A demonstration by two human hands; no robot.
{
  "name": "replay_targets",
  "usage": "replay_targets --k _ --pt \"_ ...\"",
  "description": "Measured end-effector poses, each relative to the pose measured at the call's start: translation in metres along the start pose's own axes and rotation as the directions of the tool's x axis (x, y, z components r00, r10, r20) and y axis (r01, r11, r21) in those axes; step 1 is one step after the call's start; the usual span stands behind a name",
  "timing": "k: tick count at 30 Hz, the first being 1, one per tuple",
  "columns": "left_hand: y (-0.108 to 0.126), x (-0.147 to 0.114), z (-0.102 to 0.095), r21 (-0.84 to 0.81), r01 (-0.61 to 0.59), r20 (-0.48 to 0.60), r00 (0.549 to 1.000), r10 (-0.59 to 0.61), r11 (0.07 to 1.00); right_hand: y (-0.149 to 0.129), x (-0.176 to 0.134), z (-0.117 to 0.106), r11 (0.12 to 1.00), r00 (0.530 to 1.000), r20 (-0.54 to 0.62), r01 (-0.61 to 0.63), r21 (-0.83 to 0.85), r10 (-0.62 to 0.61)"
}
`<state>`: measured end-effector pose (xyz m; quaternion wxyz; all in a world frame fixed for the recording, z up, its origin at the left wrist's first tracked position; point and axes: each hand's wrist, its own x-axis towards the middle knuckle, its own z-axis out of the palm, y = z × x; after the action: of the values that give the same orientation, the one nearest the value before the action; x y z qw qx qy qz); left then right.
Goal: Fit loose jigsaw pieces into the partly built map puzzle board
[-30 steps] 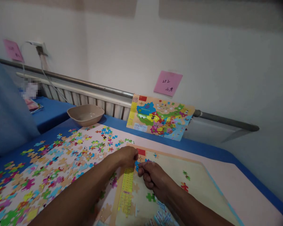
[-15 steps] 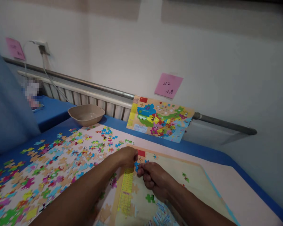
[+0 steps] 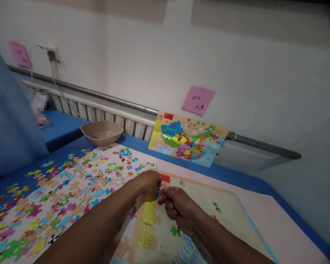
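You have two hands over one puzzle board point(image 3: 231, 205), the cream tray with a tan border lying on the pink mat point(image 3: 277, 220). Your left hand point(image 3: 150, 182) and right hand point(image 3: 178, 205) meet just below the board's red flag corner, fingertips pressed together on one small blue puzzle piece point(image 3: 158, 191), which stands on edge between them, lifted off the board. Both hands have their fingers curled in, pinching that piece.

Around the board: one tan bowl point(image 3: 101, 132) beyond the scatter of loose pieces point(image 3: 71, 187) to the board's left, too many to count; one finished reference map point(image 3: 187, 138) leaning on the rail behind the board; two pink notes on the wall, one point(image 3: 198, 99) above the map and one point(image 3: 19, 54) far left of the bowl. On the board itself you can count a few placed pieces: one green point(image 3: 176, 231) by your right wrist, one small green point(image 3: 216, 206) and one red further right.

Your forearms cover the board's near left part, the bottom edge cuts off its lower rim, and the writing on the yellow legend strip point(image 3: 147, 220) is unreadable. A patch left of the bowl is blurred out.

Against half a second ago, the blue piece has turned from flat to upright between your fingers, and your hands have barely shifted.
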<state>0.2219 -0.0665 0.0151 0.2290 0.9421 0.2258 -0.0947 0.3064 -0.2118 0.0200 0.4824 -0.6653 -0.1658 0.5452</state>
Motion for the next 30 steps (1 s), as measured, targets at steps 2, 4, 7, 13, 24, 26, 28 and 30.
replay_targets --k 2,4,7,13,24,26,28,30 --pt "-0.001 0.001 0.001 0.002 -0.006 0.011 1.0 0.006 1.0 0.001 0.001 0.0 1.0 1.0 -0.009 0.01 -0.021 -0.01" --pt "-0.003 0.002 0.002 0.001 -0.008 0.02 1.0 0.008 1.0 0.002 0.004 0.0 0.998 1.0 -0.024 0.017 -0.055 -0.018" --pt "-0.006 0.004 0.004 -0.008 -0.012 0.012 1.0 0.012 1.0 0.004 0.008 0.002 0.994 0.999 -0.022 0.031 -0.104 -0.034" --pt "-0.004 -0.001 0.001 -0.017 -0.001 0.006 1.0 0.001 1.0 0.009 0.015 0.008 0.973 0.998 -0.028 0.057 -0.223 -0.065" --pt "-0.005 -0.001 0.003 -0.036 -0.004 -0.012 1.0 0.004 0.999 0.001 0.018 0.003 0.904 0.988 -0.005 0.139 -0.404 -0.154" --pt "-0.006 -0.002 0.004 -0.042 -0.001 -0.014 1.0 0.001 0.999 0.003 0.018 0.003 0.907 0.991 0.008 0.127 -0.402 -0.135" --pt "-0.005 -0.002 0.004 -0.048 -0.001 -0.014 1.0 0.0 0.999 0.005 0.018 0.003 0.913 0.993 0.014 0.113 -0.393 -0.117" --pt "-0.005 -0.003 0.003 -0.052 -0.003 -0.011 1.0 0.002 0.999 0.007 0.019 0.004 0.919 0.994 0.006 0.101 -0.38 -0.106"
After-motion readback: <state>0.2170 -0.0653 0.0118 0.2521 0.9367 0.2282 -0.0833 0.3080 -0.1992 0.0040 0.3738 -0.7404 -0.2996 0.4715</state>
